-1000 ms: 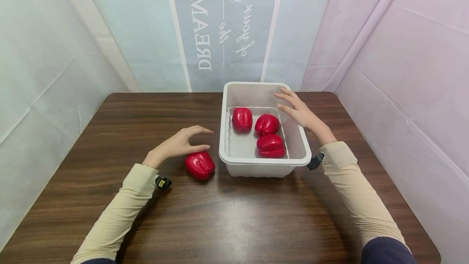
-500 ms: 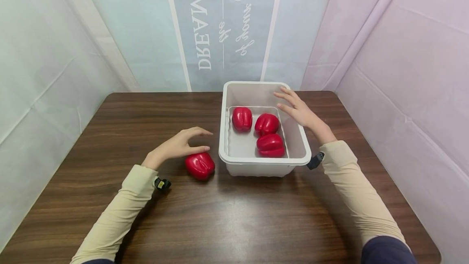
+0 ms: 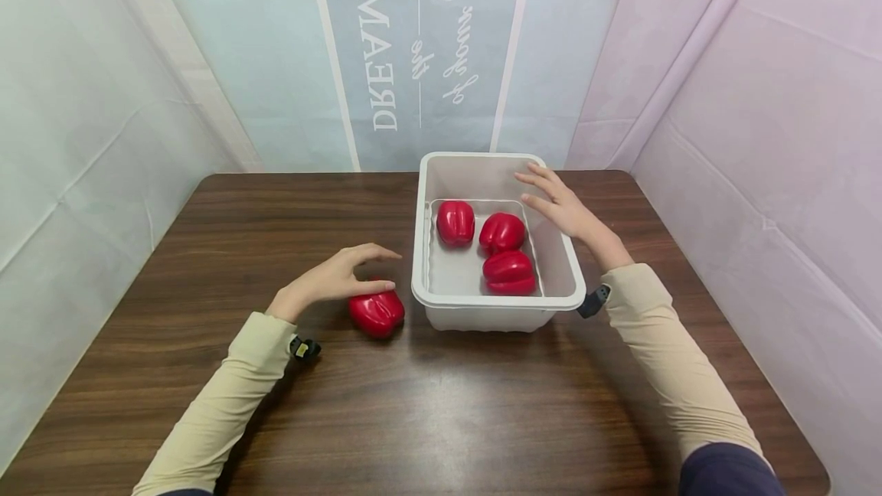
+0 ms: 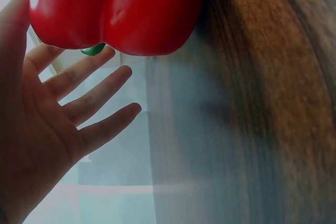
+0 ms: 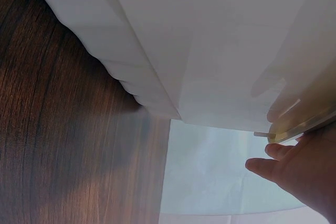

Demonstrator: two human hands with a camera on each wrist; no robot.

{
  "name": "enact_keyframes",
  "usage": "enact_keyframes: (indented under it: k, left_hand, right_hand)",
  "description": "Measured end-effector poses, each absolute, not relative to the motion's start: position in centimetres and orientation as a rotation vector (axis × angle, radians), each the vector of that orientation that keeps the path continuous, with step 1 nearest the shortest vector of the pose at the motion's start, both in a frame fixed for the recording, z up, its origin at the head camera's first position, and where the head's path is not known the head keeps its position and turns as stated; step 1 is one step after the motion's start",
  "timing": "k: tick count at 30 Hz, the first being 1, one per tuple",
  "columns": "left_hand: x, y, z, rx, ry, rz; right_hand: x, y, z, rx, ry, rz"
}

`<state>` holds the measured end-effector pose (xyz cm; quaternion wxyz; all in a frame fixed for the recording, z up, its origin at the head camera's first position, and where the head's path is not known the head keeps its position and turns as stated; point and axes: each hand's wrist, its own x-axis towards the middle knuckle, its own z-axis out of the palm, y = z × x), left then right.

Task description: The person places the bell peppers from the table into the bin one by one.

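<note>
A glossy red bell pepper (image 3: 377, 315) lies on the table, left of a white plastic bin (image 3: 496, 302). Just behind it is my left hand (image 3: 338, 275), fingers spread, the thumb overlapping the pepper's far side in the head view. In the left wrist view the same pepper (image 4: 118, 11) shows a green stem, with the fingers (image 4: 97, 100) straight and spread beneath it. My right hand (image 3: 565, 209) rests at the bin's right rim, fingers extended over the inside. Seen from the right wrist, that hand (image 5: 299, 166) lies along the rim, part of it hidden behind the wall.
Inside the bin are three more red bell peppers: one at the back left (image 3: 455, 223), one at the right (image 3: 502, 233) and one in front (image 3: 509, 273). The brown wood-grain table (image 3: 441, 419) is enclosed by pale cloth at the back and sides.
My left hand has moved slightly toward the front, and its thumb now overlaps more of the loose pepper. The right hand, bin and peppers stay where they were.
</note>
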<state>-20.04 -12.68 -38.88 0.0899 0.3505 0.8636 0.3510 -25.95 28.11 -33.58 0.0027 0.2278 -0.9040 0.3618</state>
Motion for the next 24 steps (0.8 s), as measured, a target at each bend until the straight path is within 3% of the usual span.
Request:
enact_keyframes:
  k: [24]
  left_hand:
    - [-19.15, -13.18, -39.4, 1.004, 2.49, 0.992]
  right_hand:
    - [-25.97, 28.18, -33.52, 0.707, -2.839, 1.146]
